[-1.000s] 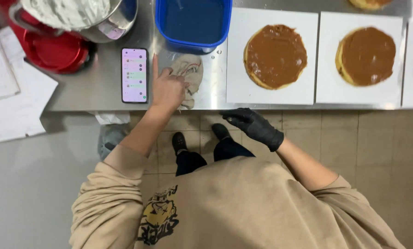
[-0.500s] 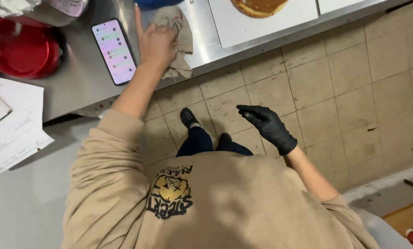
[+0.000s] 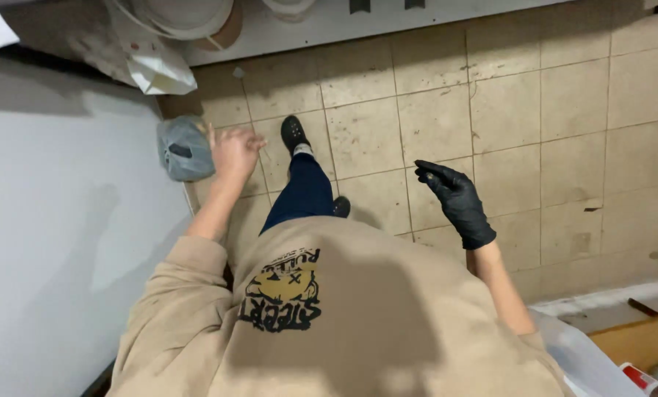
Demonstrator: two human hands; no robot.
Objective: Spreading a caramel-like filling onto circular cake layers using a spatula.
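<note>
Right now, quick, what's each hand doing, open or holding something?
Left hand: bare, fingers loosely spread, holding nothing, close beside a grey bag.
Right hand: in a black glove, open and empty above the tiled floor.

Open tiled floor [image 3: 534, 125] lies ahead and to the right of the gloved right hand [image 3: 455, 197], unobstructed up to the counter base [image 3: 329, 26]. The bare left hand [image 3: 233, 151] is hemmed in: a grey bundle [image 3: 185, 148] touches it, with a white wall [image 3: 64, 235] beyond. The legs [image 3: 303, 191] occupy the space between the hands.
</note>
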